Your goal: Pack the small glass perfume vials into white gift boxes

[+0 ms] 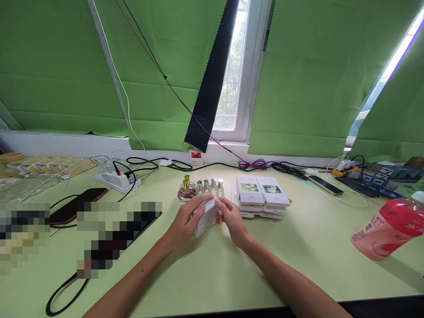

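Two hands are meeting at centre of the pale green worktop (205,274), both closing on a small white box (207,217). Left hand (185,223) is gripping the box's near-left end w/ fingers curled over the top edge; right hand (232,217) is pinching its right end, fingertips on the upper corner. Box is sitting tilted, held just above or on the worktop – can't tell which. Just behind the box, a row of small glass bottles (210,187) w/ silver caps is standing upright, and at the row's left end a rounder bottle (187,191) w/ gold cap & reddish contents. Right of the box, close by, a stack of flat white cartons (263,196) w/ floral pics on top is lying in two piles. Far right of the box, a pink-red bottle (387,229) is leaning at an angle. Left of the box & further back, a white power strip (117,180) w/ black cables is lying, and nearer, a dark phone (77,205). Behind everything, green cloth (314,75) is covering the window.
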`<action>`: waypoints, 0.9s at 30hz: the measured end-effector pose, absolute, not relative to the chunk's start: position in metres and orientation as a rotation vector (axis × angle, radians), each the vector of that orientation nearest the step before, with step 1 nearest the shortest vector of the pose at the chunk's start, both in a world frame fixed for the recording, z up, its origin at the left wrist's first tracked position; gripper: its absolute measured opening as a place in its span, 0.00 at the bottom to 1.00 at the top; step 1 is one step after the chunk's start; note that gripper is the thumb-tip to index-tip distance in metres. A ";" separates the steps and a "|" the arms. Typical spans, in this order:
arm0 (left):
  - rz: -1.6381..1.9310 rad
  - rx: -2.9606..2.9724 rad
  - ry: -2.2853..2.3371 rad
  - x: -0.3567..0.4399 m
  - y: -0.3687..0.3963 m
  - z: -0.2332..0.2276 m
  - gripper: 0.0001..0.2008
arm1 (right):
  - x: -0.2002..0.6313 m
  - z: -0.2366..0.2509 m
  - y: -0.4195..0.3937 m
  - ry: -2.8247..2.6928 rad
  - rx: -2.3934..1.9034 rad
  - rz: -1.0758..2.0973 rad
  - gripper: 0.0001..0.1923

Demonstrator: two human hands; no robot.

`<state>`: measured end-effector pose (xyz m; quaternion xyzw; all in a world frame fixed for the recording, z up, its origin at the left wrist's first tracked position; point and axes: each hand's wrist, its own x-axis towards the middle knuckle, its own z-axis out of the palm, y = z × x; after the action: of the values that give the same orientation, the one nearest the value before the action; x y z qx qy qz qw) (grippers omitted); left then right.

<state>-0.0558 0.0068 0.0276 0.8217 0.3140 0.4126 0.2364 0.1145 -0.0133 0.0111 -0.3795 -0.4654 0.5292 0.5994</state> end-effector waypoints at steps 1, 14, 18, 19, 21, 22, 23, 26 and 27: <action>1.131 2.252 0.862 -0.055 0.006 0.028 0.19 | 0.115 0.011 -0.013 -1.081 -0.880 1.224 0.21; 1.147 2.287 0.856 -0.054 0.007 0.029 0.20 | 0.116 0.010 -0.011 -1.142 -0.874 1.187 0.22; 1.153 2.284 0.864 -0.053 0.006 0.031 0.20 | 0.115 0.012 -0.012 -1.181 -0.883 1.136 0.23; 1.155 2.284 0.868 -0.053 0.006 0.031 0.20 | 0.115 0.012 -0.012 -1.189 -0.888 1.119 0.23; 1.157 2.287 0.877 -0.053 0.007 0.030 0.20 | 0.114 0.011 -0.012 -1.207 -0.901 1.087 0.23; 1.159 2.287 0.880 -0.053 0.007 0.030 0.20 | 0.114 0.011 -0.013 -1.215 -0.910 1.070 0.23; 1.159 2.287 0.880 -0.054 0.007 0.029 0.20 | 0.113 0.010 -0.013 -1.223 -0.918 1.056 0.24; 1.160 2.283 0.841 -0.055 0.009 0.027 0.20 | 0.113 0.009 -0.013 -1.242 -0.933 1.023 0.23; 1.161 2.284 0.817 -0.056 0.009 0.026 0.20 | 0.114 0.008 -0.013 -1.248 -0.936 1.015 0.23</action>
<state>-0.0558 0.0092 0.0264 0.8277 0.2961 0.4205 0.2242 0.1136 -0.0134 0.0083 -0.4034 -0.5377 0.4373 0.5974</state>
